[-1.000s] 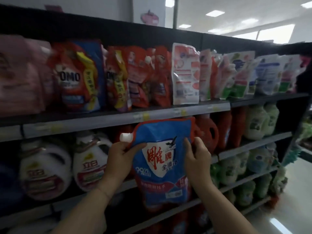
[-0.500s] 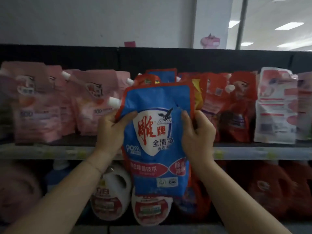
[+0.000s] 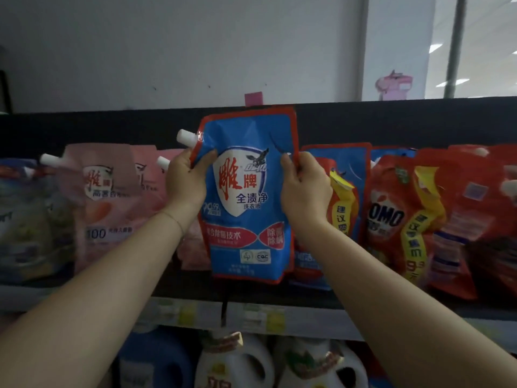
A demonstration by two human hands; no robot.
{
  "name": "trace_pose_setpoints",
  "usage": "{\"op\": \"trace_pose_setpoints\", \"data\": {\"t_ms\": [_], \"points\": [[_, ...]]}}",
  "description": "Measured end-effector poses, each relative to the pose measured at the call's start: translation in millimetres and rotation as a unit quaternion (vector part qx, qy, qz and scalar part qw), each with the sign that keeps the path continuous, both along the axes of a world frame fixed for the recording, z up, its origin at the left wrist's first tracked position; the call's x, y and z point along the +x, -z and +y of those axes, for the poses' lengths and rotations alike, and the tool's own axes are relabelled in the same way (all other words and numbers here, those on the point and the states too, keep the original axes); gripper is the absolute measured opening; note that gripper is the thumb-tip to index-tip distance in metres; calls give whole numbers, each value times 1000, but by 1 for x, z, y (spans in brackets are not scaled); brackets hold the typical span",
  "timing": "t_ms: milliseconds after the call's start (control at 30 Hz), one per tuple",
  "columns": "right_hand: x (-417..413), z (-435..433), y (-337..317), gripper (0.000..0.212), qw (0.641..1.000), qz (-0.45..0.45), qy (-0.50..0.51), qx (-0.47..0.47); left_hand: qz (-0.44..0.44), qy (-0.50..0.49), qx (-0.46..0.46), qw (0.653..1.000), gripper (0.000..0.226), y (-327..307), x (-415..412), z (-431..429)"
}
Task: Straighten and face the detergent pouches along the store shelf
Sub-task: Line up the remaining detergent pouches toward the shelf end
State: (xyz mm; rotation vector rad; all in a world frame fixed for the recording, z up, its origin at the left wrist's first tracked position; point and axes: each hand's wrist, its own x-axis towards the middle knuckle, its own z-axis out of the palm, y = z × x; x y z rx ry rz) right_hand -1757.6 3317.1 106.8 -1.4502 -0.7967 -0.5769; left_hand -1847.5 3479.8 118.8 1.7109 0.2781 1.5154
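The left hand (image 3: 183,186) and right hand (image 3: 303,191) grip the side edges of the blue pouch (image 3: 246,197). It is upright, label facing out. Below it is the shelf (image 3: 293,316), holding pink pouches (image 3: 106,197) to its left and red pouches (image 3: 397,219) to its right. Its white cap (image 3: 186,137) points up-left.

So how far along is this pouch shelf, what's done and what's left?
Done, it seems: the pink pouches stand upright, labels forward. In hand: the left hand and right hand grip the blue pouch by its upper sides, label facing out, not yet set in the row. Left: the red OMO pouches lean and overlap, and need straightening.
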Motion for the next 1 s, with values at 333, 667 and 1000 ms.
{"op": "trace_pose_setpoints", "data": {"t_ms": [333,667,1000], "points": [[24,17,40,22,996,9,-16,-83,24,-64,-8,998,47,47,15,25],[35,-14,72,8,998,-3,19,-65,47,-211,33,976,31,112,5,6],[52,-65,116,42,990,126,38,-45,104,-131,355,920,13,140,22,-91]]}}
